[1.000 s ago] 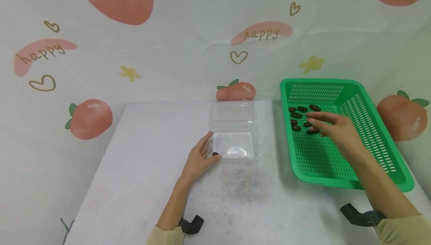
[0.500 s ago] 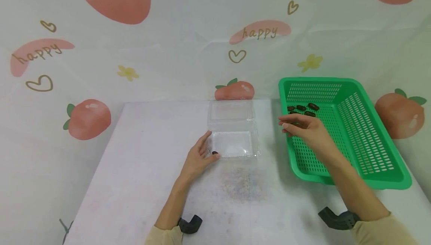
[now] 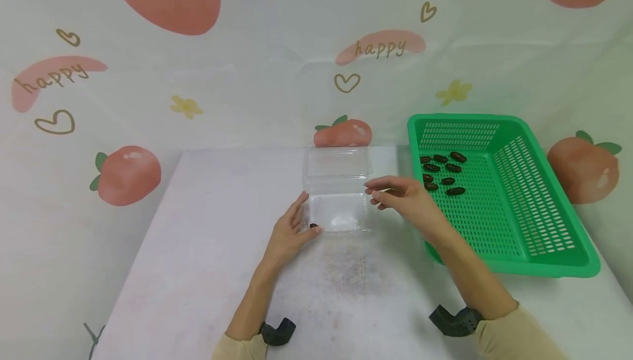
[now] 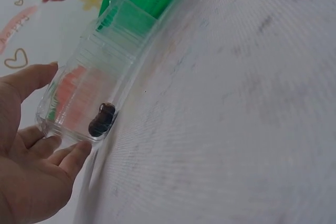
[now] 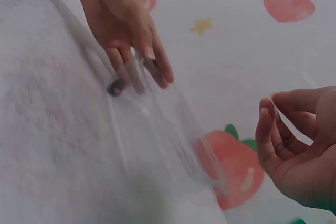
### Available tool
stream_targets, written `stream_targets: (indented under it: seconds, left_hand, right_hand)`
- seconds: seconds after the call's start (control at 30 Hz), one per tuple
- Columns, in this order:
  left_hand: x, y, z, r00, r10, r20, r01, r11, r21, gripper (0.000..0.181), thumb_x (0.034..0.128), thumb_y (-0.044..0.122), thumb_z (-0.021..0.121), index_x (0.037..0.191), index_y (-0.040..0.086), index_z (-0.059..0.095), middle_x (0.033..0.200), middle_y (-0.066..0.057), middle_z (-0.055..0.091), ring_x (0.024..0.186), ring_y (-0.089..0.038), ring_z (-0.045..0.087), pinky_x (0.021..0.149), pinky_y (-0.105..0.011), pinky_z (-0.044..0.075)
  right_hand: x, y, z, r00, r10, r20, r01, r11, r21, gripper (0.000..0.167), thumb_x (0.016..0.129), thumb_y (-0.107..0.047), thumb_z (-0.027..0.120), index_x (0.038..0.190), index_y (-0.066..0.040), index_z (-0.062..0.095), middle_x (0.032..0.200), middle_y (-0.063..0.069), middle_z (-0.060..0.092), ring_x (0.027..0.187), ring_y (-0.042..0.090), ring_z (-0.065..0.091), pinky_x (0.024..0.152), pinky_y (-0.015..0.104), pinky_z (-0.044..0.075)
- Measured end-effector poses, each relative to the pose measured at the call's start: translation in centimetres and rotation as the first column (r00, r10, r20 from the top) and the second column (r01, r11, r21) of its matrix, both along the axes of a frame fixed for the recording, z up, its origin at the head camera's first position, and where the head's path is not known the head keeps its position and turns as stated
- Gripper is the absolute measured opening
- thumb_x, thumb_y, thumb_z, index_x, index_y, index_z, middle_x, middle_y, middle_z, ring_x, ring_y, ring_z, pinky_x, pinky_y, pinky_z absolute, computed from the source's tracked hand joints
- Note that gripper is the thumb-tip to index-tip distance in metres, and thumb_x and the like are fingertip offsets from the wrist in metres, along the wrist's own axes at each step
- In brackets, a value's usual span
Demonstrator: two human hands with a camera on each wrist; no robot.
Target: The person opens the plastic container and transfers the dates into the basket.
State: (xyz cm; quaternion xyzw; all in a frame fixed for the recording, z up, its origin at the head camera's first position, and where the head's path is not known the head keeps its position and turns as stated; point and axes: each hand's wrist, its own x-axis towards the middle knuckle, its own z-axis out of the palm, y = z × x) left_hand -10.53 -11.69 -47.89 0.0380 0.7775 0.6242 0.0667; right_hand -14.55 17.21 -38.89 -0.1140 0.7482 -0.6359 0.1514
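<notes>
A clear plastic clamshell box (image 3: 341,211) lies with its lid (image 3: 337,163) folded back. One dark brown dried date (image 4: 102,120) sits in its near left corner. My left hand (image 3: 289,234) holds the box's left end, thumb at the front corner and fingers along the side. Over the box's right edge hovers my right hand (image 3: 407,200), thumb and fingertips brought together in the right wrist view; whether anything is between them is hidden. Several more dates (image 3: 453,167) lie in the left part of the green basket (image 3: 499,267).
The green basket stands right of the box, its left wall close to the right forearm. White table (image 3: 222,239) runs left and in front of the box. A printed cloth (image 3: 272,74) hangs behind the table's back edge.
My right hand has moved left out of the green basket to the right side of the clear box. The left hand stays at the box's left end.
</notes>
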Motion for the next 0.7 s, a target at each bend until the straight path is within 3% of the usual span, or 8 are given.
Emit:
stream_targets:
  seconds: [0.1,0.27,0.33,0.43,0.7]
  left_hand:
    - [0.1,0.1,1.0,0.999,0.003,0.038,-0.003,1.000,-0.010,0.087,0.0872,0.009,0.077,0.158,0.015,0.026,0.164,-0.007,0.019,0.147,-0.033,0.024,0.116,-0.046,0.031]
    - [0.2,0.0,0.8,0.999,0.020,0.049,-0.019,1.000,-0.021,0.089,0.0863,0.009,0.078,0.159,0.018,0.026,0.163,-0.011,0.019,0.147,-0.033,0.025,0.116,-0.048,0.031]
    - [0.0,-0.2,0.0,0.999,0.026,0.035,-0.026,1.000,-0.014,0.089,0.0860,0.012,0.079,0.158,0.021,0.028,0.163,-0.007,0.020,0.147,-0.030,0.026,0.116,-0.047,0.032]
    - [0.1,-0.1,0.1,0.999,0.028,0.039,-0.028,1.000,-0.004,0.088,0.0859,0.011,0.079,0.158,0.022,0.029,0.163,-0.006,0.021,0.147,-0.029,0.026,0.116,-0.047,0.031]
    - [0.3,-0.3,0.0,1.000,0.017,0.025,-0.017,1.000,0.007,0.087,0.0856,0.012,0.079,0.157,0.022,0.030,0.163,-0.006,0.023,0.147,-0.027,0.027,0.117,-0.047,0.031]
  right_hand:
    - [0.0,-1.6,-0.3,1.000,0.030,0.000,-0.030,0.999,-0.017,0.025,0.096,-0.014,0.067,0.119,-0.005,0.070,0.109,0.009,0.070,0.092,0.022,0.069,0.084,0.033,0.059]
    - [0.1,-3.8,-0.8,0.998,0.060,0.004,-0.060,0.997,-0.055,0.026,0.095,-0.015,0.069,0.118,-0.005,0.070,0.110,0.010,0.070,0.092,0.023,0.068,0.084,0.035,0.058]
    - [0.1,-4.5,-1.1,0.997,0.071,0.008,-0.071,0.995,-0.068,0.026,0.094,-0.015,0.069,0.118,-0.005,0.070,0.110,0.010,0.070,0.092,0.022,0.069,0.085,0.035,0.058]
    - [-0.1,-5.5,-1.6,0.996,0.092,0.009,-0.091,0.993,-0.076,0.025,0.094,-0.013,0.069,0.118,-0.004,0.070,0.110,0.009,0.071,0.091,0.024,0.068,0.084,0.035,0.058]
    - [-0.4,-7.7,-3.6,0.988,0.144,0.049,-0.139,0.986,-0.097,0.024,0.095,-0.009,0.066,0.118,-0.003,0.070,0.116,0.023,0.068,0.102,0.049,0.061,0.088,0.047,0.057]
